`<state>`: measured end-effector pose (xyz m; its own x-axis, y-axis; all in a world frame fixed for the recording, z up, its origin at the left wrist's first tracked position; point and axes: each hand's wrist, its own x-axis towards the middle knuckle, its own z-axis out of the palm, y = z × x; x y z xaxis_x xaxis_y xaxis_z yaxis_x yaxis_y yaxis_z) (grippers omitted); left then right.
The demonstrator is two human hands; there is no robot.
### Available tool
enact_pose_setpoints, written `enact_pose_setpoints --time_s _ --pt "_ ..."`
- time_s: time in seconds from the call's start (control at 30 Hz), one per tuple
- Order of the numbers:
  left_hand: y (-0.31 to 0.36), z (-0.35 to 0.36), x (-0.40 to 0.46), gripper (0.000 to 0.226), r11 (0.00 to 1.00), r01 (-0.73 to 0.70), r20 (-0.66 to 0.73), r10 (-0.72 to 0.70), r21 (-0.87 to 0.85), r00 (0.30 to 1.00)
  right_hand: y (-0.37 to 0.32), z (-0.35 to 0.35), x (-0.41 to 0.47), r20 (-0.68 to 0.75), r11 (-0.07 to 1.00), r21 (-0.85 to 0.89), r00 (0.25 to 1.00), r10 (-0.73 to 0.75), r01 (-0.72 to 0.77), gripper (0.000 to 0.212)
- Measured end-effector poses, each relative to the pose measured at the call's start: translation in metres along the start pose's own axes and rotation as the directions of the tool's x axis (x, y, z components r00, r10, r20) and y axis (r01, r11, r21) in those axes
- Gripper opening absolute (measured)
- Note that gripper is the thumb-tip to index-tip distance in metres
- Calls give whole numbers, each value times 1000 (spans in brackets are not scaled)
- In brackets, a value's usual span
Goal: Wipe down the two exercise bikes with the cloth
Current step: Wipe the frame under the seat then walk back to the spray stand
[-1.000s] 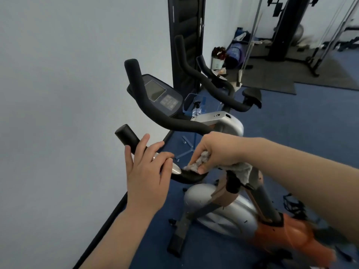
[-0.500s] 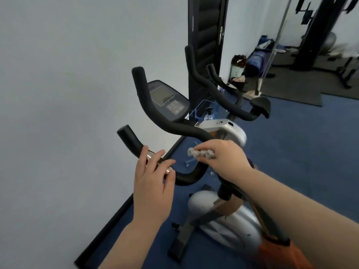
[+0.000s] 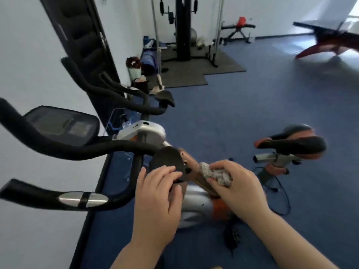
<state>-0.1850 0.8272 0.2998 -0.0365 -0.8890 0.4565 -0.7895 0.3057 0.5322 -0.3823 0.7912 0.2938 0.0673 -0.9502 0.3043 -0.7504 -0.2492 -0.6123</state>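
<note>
The near exercise bike has black handlebars (image 3: 58, 150), a dark console (image 3: 60, 123), an orange-brown stem (image 3: 191, 164) and a black and orange saddle (image 3: 291, 144). My right hand (image 3: 239, 187) is closed around a bunched grey-white cloth (image 3: 215, 174) pressed against the stem. My left hand (image 3: 157, 193) grips a black pad or knob (image 3: 169, 162) at the top of the stem. A second bike (image 3: 124, 98) with black handlebars and a black saddle stands further back along the wall.
A white wall (image 3: 29, 55) runs along the left with a dark door (image 3: 83, 35). Blue floor (image 3: 242, 105) lies to the right. A weight machine (image 3: 182, 30) on a dark mat, bags and a bench stand at the back. A black cable (image 3: 279, 191) lies under the saddle.
The view has swung right and closer. My left hand left the lower handlebar and now holds the black pad on the stem. My right hand carried the cloth from the handlebar junction down to the stem.
</note>
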Motion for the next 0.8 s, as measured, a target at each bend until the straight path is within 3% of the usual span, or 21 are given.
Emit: enact_pose_setpoints --time_s 0.2,0.37,0.8 --pt "67 66 5 29 972 -145 162 175 -184 971 66 -59 -64 -70 948 -128 957 283 -290 16" --pt "127 128 19 21 958 -216 316 267 -186 911 127 -115 -94 -179 873 -135 878 444 -469 17" --pt "295 285 54 19 897 -274 408 408 -347 817 270 -254 -125 -326 754 -90 734 595 -651 16"
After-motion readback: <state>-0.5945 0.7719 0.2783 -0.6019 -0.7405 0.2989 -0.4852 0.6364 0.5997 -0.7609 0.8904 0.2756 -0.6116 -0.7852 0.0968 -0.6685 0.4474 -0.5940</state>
